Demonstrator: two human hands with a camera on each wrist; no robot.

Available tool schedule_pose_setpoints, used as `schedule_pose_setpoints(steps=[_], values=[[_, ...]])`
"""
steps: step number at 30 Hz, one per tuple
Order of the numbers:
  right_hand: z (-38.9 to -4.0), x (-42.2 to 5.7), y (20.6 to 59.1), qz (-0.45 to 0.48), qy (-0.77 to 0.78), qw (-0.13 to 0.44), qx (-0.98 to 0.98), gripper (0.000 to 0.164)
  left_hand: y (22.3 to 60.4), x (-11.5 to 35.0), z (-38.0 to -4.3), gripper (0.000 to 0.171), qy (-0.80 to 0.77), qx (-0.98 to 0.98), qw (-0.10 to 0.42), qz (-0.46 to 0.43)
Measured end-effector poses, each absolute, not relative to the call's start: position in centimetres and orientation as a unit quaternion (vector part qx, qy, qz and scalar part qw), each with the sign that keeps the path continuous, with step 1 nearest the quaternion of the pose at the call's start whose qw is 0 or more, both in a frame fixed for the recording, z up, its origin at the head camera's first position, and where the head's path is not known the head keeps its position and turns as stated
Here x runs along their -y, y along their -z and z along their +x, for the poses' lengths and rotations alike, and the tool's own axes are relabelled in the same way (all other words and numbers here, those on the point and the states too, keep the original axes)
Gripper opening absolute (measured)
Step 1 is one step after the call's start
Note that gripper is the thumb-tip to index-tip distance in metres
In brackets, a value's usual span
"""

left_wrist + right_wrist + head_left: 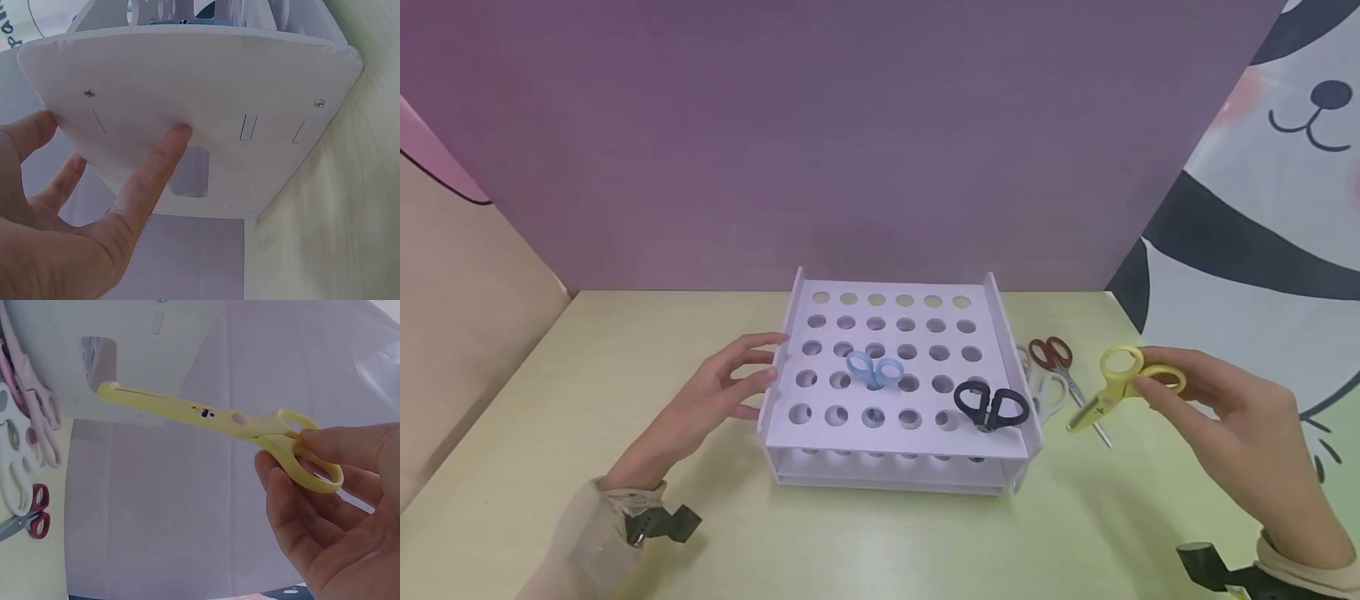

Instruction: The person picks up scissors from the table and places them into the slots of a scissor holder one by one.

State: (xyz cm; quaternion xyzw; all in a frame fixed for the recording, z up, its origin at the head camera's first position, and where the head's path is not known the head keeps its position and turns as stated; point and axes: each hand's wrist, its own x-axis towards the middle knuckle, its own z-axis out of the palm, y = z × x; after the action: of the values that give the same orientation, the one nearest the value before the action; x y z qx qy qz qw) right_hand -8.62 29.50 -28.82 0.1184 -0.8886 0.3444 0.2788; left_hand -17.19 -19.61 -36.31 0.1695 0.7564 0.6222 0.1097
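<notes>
Right hand pinches yellow scissors by the handle. Left hand, fingers spread, touches side of rack. Best, I judge: blades closed, pointed straight down, rack steadied.

Head view: blades of the blue scissors and black scissors are mostly hidden below the top plate of the white rack, whose side wall covers part of the white scissors; the print on the yellow scissors is too small to make out. Left wrist view: left hand cut off at left and bottom, white rack at top. Right wrist view: frame edges crop the right hand, the pink scissors and the blades of the red-handled scissors
</notes>
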Motion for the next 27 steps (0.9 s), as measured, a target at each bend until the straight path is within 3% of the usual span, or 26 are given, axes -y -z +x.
schedule_pose_setpoints(steps=[8, 27], values=[[-9.8, -29.1, 28.4, 0.177, -0.374, 0.328, 0.849, 0.035, 36.2, 19.6, -17.4, 0.048, -0.621, -0.757, 0.110, 0.173], [-12.3, -25.9, 25.8, 0.205, -0.415, 0.379, 0.801, 0.031, 36.3, 19.7, -17.2, 0.047, -0.618, -0.759, 0.108, 0.173]])
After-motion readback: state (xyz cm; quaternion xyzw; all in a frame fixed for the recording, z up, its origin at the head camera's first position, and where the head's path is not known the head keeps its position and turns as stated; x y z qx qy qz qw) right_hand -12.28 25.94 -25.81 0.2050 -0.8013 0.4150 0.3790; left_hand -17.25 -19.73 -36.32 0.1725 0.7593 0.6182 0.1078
